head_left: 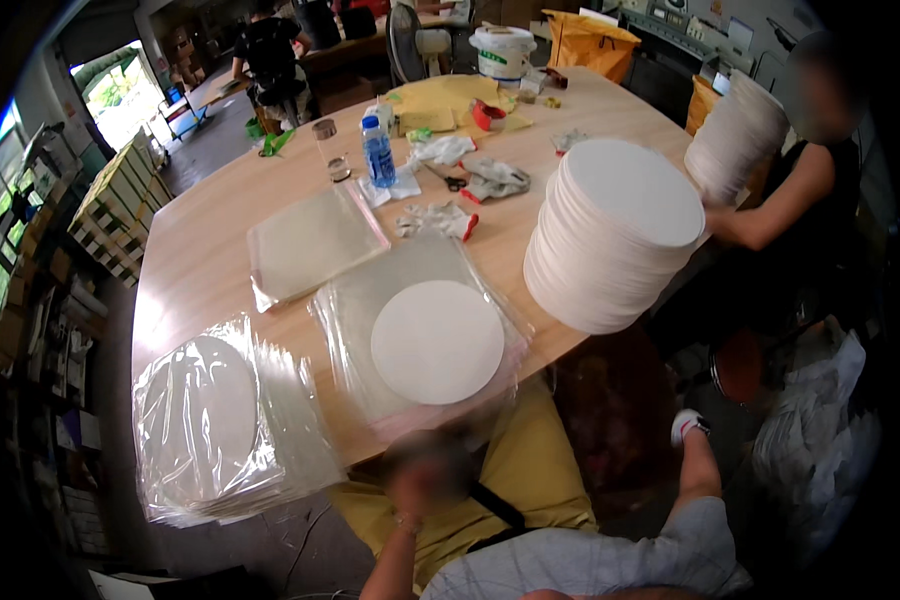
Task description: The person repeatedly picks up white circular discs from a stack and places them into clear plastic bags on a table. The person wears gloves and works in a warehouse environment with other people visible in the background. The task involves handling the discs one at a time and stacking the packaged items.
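Note:
My left hand (410,492) is low in front of my yellow-covered lap, at the table's near edge. A dark blur covers its fingers, so whether it holds anything is hidden. From my grey right sleeve, a bare limb reaches forward to a small white, red and dark covering (690,428), perhaps my right hand in a glove; its fingers cannot be made out. Beyond my left hand, a white round disc (438,342) lies on a stack of clear plastic bags (350,335). To the left, a pile of bagged discs (198,420) overhangs the table edge.
A tall stack of white discs (615,240) stands at the right edge. A person (815,190) beside it handles another stack (735,135). Farther back are clear bags (315,245), a blue-capped bottle (378,152), gloves (495,180), scissors (454,183), tape (487,115) and a bucket (502,55).

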`<state>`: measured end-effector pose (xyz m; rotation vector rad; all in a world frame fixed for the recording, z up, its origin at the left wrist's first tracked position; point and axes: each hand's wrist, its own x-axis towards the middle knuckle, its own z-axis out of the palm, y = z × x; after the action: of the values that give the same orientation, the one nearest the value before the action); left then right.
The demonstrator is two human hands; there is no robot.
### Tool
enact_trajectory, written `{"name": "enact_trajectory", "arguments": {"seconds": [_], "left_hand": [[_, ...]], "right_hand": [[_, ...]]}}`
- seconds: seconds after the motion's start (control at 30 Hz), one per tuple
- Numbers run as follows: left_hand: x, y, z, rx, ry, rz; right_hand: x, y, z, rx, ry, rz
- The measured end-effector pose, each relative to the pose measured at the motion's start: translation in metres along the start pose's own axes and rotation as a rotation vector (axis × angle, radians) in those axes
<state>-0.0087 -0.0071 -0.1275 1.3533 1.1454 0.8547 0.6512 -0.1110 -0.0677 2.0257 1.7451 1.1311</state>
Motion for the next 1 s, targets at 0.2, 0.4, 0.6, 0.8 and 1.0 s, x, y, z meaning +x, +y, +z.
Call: {"name": "enact_trajectory", "arguments": {"seconds": [0.2,0.4,0.6,0.8,1.0], "left_hand": [[-0.024,0.101,-0.018,0.218,0.590,-0.047],[-0.005,0.129,-0.040,1.248,0.422,0.555],[0.016,0.142,-0.041,1.056,0.223,0.828],[0.012,0.145,-0.042,0.977,0.197,0.848],[0.004,0.147,-0.044,0.995,0.209,0.777]], "right_hand": [[0.163,-0.123,-0.145,1.062,-0.178,-0.123],[0.246,-0.183,-0.218,1.069,0.343,-0.428],[0.239,-0.152,-0.173,1.384,0.089,-0.164],[0.160,-0.103,-0.088,0.682,-0.917,0.063],[0.199,-0.158,-0.155,1.206,0.005,-0.242]]}}
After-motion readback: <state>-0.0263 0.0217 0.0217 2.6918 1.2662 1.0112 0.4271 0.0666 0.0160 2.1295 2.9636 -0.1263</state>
